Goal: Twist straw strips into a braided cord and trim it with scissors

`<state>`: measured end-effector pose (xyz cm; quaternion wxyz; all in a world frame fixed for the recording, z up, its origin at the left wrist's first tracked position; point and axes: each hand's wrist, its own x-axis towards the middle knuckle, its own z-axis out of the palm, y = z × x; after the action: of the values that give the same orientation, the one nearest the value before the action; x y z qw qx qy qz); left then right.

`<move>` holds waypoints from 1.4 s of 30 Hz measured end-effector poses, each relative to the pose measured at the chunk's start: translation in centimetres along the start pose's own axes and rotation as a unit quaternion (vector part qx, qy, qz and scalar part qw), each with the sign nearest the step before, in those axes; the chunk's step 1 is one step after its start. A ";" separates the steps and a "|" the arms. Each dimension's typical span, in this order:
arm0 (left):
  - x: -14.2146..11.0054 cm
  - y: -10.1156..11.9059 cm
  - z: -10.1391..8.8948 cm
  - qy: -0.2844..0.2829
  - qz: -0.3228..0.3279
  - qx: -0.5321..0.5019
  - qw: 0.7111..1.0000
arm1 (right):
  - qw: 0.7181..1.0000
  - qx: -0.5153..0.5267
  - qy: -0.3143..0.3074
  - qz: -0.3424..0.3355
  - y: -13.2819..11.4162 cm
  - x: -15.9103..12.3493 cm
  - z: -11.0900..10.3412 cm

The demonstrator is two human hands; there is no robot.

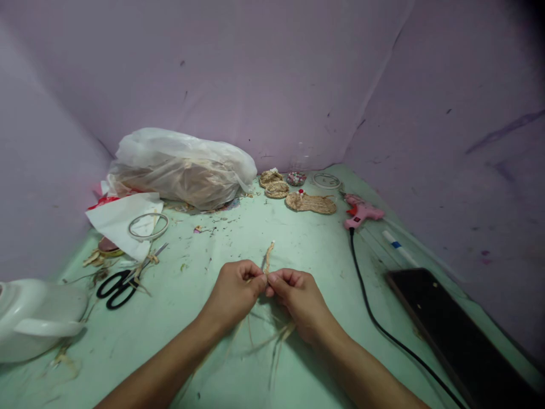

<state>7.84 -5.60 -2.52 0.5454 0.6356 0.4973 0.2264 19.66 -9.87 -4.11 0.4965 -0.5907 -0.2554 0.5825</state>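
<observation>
Both hands meet over the middle of the green tabletop. Between my left hand and my right hand a short braid of straw-coloured fibre sticks up, its far end tipped with something white. Thumb and fingers of each hand are pinched together at the braid's lower part, which the fingertips hide. Loose fibre strands trail down beneath my hands toward my body, somewhat blurred.
Left: black-handled scissors, a white jug-like container, white paper, a tape ring. Behind: a plastic bag and woven fibre pieces. Right: a pink glue gun, its black cord, a marker, a dark phone-like slab.
</observation>
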 end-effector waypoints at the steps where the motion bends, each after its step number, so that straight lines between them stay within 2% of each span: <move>1: 0.0 0.2 -0.1 -0.011 0.011 0.011 1.000 | 1.000 0.006 0.015 -0.006 0.1 0.0 0.1; 4: -0.1 0.8 -0.6 -0.017 0.032 0.076 0.996 | 0.999 0.012 0.045 -0.021 0.4 0.2 0.1; 8: -1.0 1.7 -0.9 0.063 0.063 0.205 0.975 | 0.997 0.015 0.064 -0.039 0.7 0.3 0.2; 12: -2.5 1.5 0.5 0.115 0.134 0.250 0.952 | 0.995 0.054 0.073 -0.049 0.6 0.1 0.3; 16: -3.4 -0.1 2.9 0.076 0.253 0.261 0.929 | 0.991 0.118 0.061 -0.003 0.3 -0.1 0.5; 18: -3.8 -0.6 3.4 0.052 0.292 0.273 0.915 | 0.988 0.140 0.059 0.017 0.2 -0.1 0.4; 20: -4.3 -0.1 3.1 0.027 0.304 0.293 0.906 | 0.986 0.151 0.057 0.027 0.1 -0.1 0.3; 22: -4.6 1.1 2.0 0.036 0.303 0.297 0.905 | 0.987 0.151 0.046 0.029 0.1 -0.1 0.2; 24: -4.3 2.5 0.5 0.117 0.280 0.266 0.915 | 0.990 0.137 0.028 0.026 0.1 -0.2 0.2; 25: -4.0 3.1 -0.2 0.160 0.241 0.242 0.926 | 0.992 0.126 0.020 0.021 0.1 -0.3 0.2; 26: -3.5 3.5 -0.8 0.179 0.180 0.210 0.944 | 0.993 0.113 0.012 0.017 0.1 -0.4 0.3; 27: -2.9 3.7 -1.1 0.167 0.108 0.163 0.966 | 0.995 0.103 0.004 0.017 0.1 -0.6 0.4; 28: -2.3 3.6 -1.2 0.130 0.035 0.101 0.986 | 0.995 0.099 -0.008 0.018 0.1 -0.7 0.6; 29: -1.7 3.3 -1.2 0.067 -0.022 0.029 0.997 | 0.994 0.103 -0.025 0.020 0.1 -0.8 0.7; 31: -0.9 2.6 -0.8 -0.051 -0.094 -0.096 0.990 | 0.991 0.119 -0.053 0.026 0.1 -0.8 0.8; 33: -0.6 1.9 -0.3 -0.109 -0.131 -0.151 0.974 | 0.990 0.122 -0.059 0.025 0.1 -0.8 0.8; 38: -0.3 1.4 -0.4 -0.110 -0.168 -0.145 0.969 | 0.994 0.099 -0.053 0.003 0.2 -0.5 0.6; 42: 0.0 1.2 -0.4 -0.072 -0.178 -0.135 0.972 | 0.995 0.101 -0.018 -0.015 0.5 -0.3 0.7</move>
<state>7.95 -5.33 -1.29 0.6921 0.4722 0.5263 0.1445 18.84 -10.16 -4.27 0.5578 -0.5231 -0.2131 0.6081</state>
